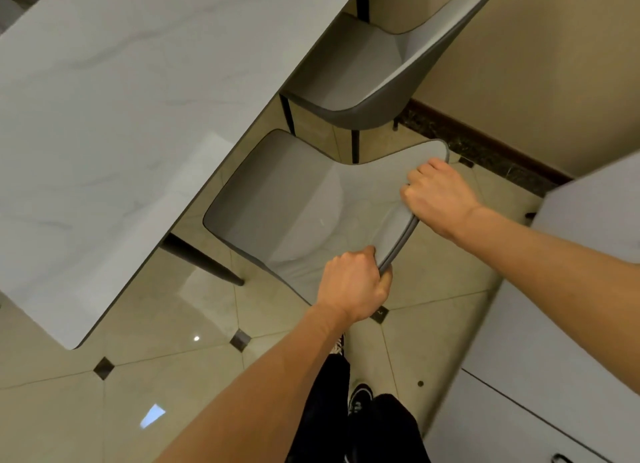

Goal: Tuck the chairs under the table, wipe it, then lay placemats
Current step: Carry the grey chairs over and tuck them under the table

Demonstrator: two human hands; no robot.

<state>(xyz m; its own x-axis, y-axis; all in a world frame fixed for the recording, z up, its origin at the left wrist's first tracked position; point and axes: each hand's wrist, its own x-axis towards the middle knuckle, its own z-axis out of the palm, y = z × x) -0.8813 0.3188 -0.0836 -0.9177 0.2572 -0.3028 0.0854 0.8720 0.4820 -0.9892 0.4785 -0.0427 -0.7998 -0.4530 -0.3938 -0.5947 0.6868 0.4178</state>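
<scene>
Both of the person's hands are closed around the top edge of a grey chair's (277, 199) backrest. The left hand (353, 284) grips the nearer end of that curved rim, fingers curled over the inner face and thumb behind. The right hand (438, 194) clamps the farther end of the same rim, knuckles up, just beyond the left hand along the edge.

Ahead of the hands, the chair's seat reaches toward the table (114, 116), whose pale marbled top has a dark edge. The front of the seat lies right at that edge; whether it sits under the top cannot be told from this angle. A dark table leg (204, 261) slants down to the floor left of the left hand.

Beyond the right hand stands a second grey chair (349, 78), its seat partly under the table's edge and its backrest facing a beige wall.

Beneath the hands is a glossy tiled floor (173, 324) with small dark diamond insets. Below the left forearm, dark trousers and a black-and-white shoe (360, 398) show. A white cabinet (540, 341) stands under the right forearm.
</scene>
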